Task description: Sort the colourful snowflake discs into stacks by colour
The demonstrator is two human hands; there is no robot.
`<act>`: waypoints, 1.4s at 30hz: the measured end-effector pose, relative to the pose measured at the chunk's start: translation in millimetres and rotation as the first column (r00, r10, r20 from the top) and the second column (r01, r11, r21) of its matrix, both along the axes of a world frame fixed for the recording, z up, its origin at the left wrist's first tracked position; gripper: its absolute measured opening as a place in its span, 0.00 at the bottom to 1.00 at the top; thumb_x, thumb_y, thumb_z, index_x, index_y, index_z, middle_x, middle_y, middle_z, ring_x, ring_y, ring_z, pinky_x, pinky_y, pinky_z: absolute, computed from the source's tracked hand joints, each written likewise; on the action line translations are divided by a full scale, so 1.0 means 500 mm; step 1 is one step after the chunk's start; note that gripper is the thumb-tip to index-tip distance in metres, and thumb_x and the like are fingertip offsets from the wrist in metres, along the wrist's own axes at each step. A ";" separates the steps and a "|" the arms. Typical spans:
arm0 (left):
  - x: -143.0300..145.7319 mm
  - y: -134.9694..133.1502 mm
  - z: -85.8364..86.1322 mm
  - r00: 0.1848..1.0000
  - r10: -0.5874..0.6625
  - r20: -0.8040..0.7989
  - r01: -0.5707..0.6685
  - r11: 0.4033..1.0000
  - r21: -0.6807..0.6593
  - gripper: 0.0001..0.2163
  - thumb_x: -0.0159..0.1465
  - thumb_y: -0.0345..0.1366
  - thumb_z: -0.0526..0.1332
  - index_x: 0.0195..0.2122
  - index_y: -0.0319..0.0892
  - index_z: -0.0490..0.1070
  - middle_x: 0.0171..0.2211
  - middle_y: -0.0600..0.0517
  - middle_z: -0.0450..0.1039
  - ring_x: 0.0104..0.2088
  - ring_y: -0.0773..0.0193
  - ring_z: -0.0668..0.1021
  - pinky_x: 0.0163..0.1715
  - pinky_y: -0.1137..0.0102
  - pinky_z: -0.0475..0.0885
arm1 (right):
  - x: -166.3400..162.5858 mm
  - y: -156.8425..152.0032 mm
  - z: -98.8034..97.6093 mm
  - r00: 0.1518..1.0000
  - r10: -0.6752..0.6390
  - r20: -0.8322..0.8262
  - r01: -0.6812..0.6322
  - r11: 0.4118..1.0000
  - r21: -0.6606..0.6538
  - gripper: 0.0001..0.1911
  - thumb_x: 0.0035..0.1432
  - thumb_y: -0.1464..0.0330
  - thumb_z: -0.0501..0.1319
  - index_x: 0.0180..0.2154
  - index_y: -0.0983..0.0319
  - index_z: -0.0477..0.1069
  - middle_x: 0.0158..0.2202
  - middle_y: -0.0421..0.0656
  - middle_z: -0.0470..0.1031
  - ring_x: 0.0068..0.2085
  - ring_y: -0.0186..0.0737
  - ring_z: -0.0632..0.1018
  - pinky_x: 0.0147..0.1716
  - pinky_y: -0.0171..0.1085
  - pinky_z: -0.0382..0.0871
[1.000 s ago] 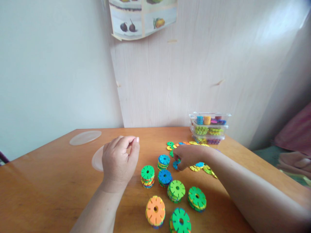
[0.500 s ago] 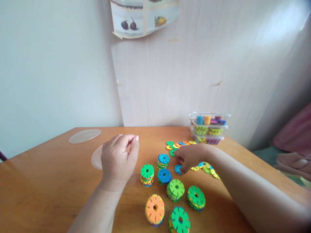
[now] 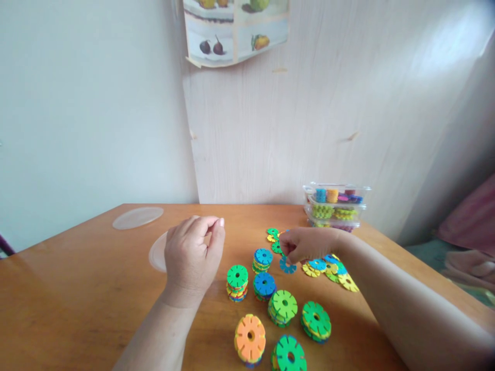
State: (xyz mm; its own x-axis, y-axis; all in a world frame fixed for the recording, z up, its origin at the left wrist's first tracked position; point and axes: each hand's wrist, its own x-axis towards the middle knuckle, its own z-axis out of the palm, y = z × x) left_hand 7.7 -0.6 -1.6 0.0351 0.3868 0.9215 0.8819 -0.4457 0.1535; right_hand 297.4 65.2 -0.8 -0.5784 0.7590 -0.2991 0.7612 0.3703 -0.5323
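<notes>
Just beyond the lime-topped stack [image 3: 284,305], the right hand [image 3: 307,245] bends over a blue slotted disc [image 3: 287,268], partly covering it; whether its fingers clamp the disc, I cannot tell; left of that stack, the left hand [image 3: 193,257] hangs with thumb and forefinger together; loose discs [image 3: 348,282] lie to its far right.

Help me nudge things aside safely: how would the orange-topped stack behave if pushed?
The orange-topped stack might shear apart, its edges looking uneven. It seems light and fairly stiff, its slotted discs looking like thin plastic.
</notes>
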 end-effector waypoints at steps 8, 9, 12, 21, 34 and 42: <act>-0.001 -0.001 0.000 1.000 -0.008 0.010 0.008 1.000 -0.016 0.09 0.70 0.38 0.58 0.33 0.44 0.74 0.30 0.52 0.78 0.34 0.60 0.78 0.38 0.64 0.69 | -0.021 -0.001 0.006 0.831 -0.274 -0.485 0.197 0.959 -0.204 0.11 0.53 0.63 0.68 0.33 0.61 0.69 0.22 0.36 0.74 0.23 0.32 0.73 0.23 0.32 0.67; -0.001 -0.001 0.000 1.000 -0.009 0.010 0.009 1.000 -0.019 0.09 0.70 0.38 0.58 0.33 0.44 0.74 0.31 0.52 0.78 0.34 0.60 0.78 0.38 0.64 0.69 | -0.029 0.000 0.001 0.814 -0.294 -0.500 0.206 0.952 -0.224 0.11 0.53 0.64 0.68 0.33 0.61 0.69 0.22 0.36 0.74 0.22 0.32 0.73 0.22 0.31 0.67; -0.001 0.000 0.000 1.000 -0.012 0.006 0.012 1.000 -0.023 0.10 0.70 0.39 0.58 0.33 0.44 0.74 0.30 0.51 0.78 0.34 0.60 0.78 0.38 0.64 0.69 | -0.043 0.004 -0.017 0.790 -0.335 -0.514 0.210 0.935 -0.286 0.12 0.51 0.65 0.70 0.34 0.61 0.70 0.24 0.37 0.77 0.23 0.32 0.76 0.23 0.31 0.70; 0.000 0.000 0.002 1.000 -0.022 0.008 0.022 1.000 -0.022 0.10 0.70 0.39 0.58 0.33 0.44 0.74 0.30 0.51 0.78 0.33 0.60 0.79 0.37 0.64 0.69 | -0.043 0.014 -0.033 0.840 -0.320 -0.439 0.227 0.941 -0.251 0.11 0.51 0.65 0.70 0.34 0.61 0.72 0.24 0.39 0.78 0.26 0.35 0.79 0.24 0.32 0.73; -0.001 0.000 0.002 1.000 -0.019 -0.008 0.019 1.000 -0.017 0.10 0.70 0.38 0.58 0.33 0.44 0.74 0.30 0.52 0.78 0.33 0.60 0.78 0.37 0.65 0.68 | -0.062 0.001 -0.036 0.873 -0.267 -0.407 0.180 0.954 -0.239 0.09 0.52 0.68 0.67 0.36 0.62 0.72 0.25 0.40 0.78 0.27 0.36 0.80 0.26 0.33 0.74; -0.001 0.000 0.001 1.000 -0.025 -0.003 0.025 1.000 -0.013 0.10 0.70 0.38 0.58 0.33 0.43 0.74 0.30 0.51 0.77 0.33 0.59 0.78 0.37 0.64 0.68 | -0.040 0.003 0.000 0.789 -0.376 -0.485 0.364 0.923 -0.123 0.06 0.52 0.72 0.64 0.36 0.62 0.72 0.23 0.39 0.75 0.24 0.34 0.76 0.21 0.31 0.69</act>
